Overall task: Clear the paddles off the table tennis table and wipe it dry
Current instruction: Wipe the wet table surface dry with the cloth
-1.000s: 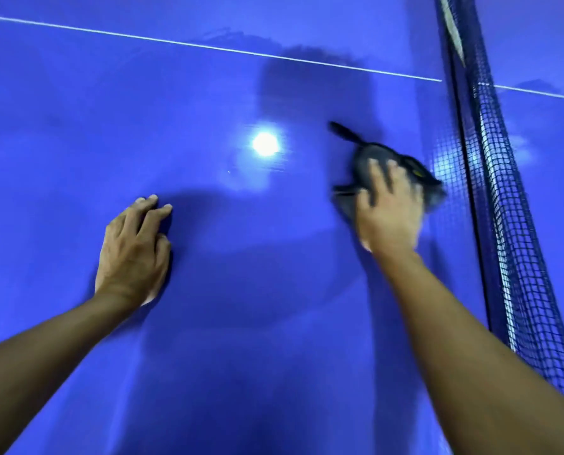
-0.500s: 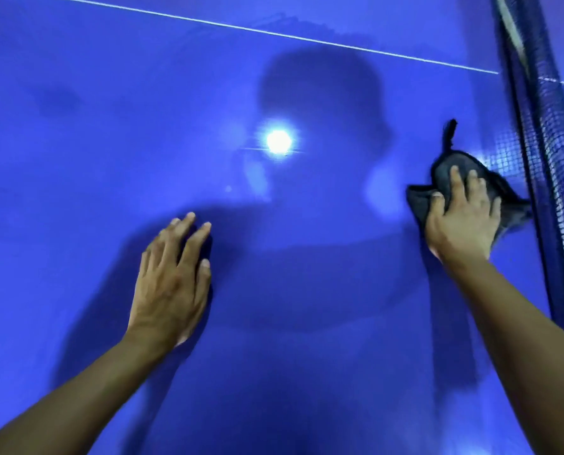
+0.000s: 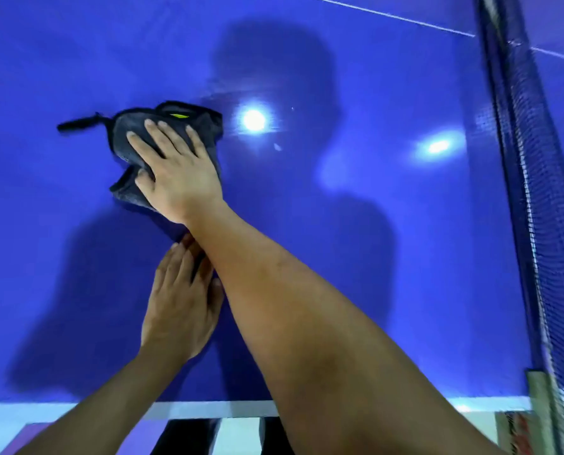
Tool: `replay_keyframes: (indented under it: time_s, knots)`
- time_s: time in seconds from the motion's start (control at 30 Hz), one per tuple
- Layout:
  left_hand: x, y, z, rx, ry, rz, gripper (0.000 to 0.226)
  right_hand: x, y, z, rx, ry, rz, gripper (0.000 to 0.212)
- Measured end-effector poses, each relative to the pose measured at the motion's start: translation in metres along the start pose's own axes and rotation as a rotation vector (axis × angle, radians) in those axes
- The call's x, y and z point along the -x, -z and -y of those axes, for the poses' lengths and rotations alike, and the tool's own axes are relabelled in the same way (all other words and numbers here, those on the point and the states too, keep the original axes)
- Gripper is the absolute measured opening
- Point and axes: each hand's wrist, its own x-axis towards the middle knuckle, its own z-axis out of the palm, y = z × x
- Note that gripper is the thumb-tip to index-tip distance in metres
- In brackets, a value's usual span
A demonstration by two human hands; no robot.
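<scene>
Count, head view. Table [image 3: 405, 290]: one, blue top, one white band along its near edge. Cloths: one, a dark grey cloth [image 3: 133, 139] with one small yellow tag and one dark loop at its left end. Hands: two, the right hand [image 3: 179, 178] and the left hand [image 3: 179, 310], both on the table. Nets: one net [image 3: 537, 192], at the right edge. White lines: one, toward the far right corner. Light reflections on the table: two. Paddles on the table: zero visible.

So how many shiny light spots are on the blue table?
2. One bright spot sits just right of the cloth under the right hand. The other spot is farther right, near the net.
</scene>
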Motion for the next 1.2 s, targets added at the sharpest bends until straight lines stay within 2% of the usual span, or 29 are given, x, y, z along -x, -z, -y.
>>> replay_keyframes:
  time_s: [0.17,0.3,0.47,0.6,0.77,0.87,1.03,1.2]
  knots:
    - [-0.001,0.005,-0.007,0.119,0.022,-0.061,0.053,0.043,0.010,-0.087,-0.121,-0.246,-0.068,0.063]
    - [-0.001,0.004,-0.011,0.126,0.033,-0.068,0.055,0.126,0.022,-0.222,-0.136,-0.506,-0.131,0.064]
    - [-0.002,-0.002,-0.006,0.104,0.046,-0.076,0.056,0.269,0.036,-0.369,-0.116,-0.875,-0.092,0.067]
    - [-0.003,-0.007,-0.001,0.082,0.014,-0.115,0.054,0.315,0.037,-0.417,-0.112,-0.930,-0.136,0.068]
    - [-0.002,-0.004,-0.005,0.095,0.032,-0.125,0.051,0.308,0.032,-0.412,-0.069,-0.921,-0.147,0.069]
    - [-0.002,-0.007,-0.003,0.080,0.034,-0.126,0.051,0.290,0.034,-0.386,-0.053,-0.891,-0.120,0.072]
    - [0.000,-0.009,-0.001,0.087,0.032,-0.133,0.050,0.205,0.017,-0.272,-0.035,-0.547,-0.112,0.069]
    - [0.044,0.001,-0.008,0.134,0.099,-0.185,0.050,0.116,0.001,-0.120,-0.070,-0.250,-0.167,0.066]
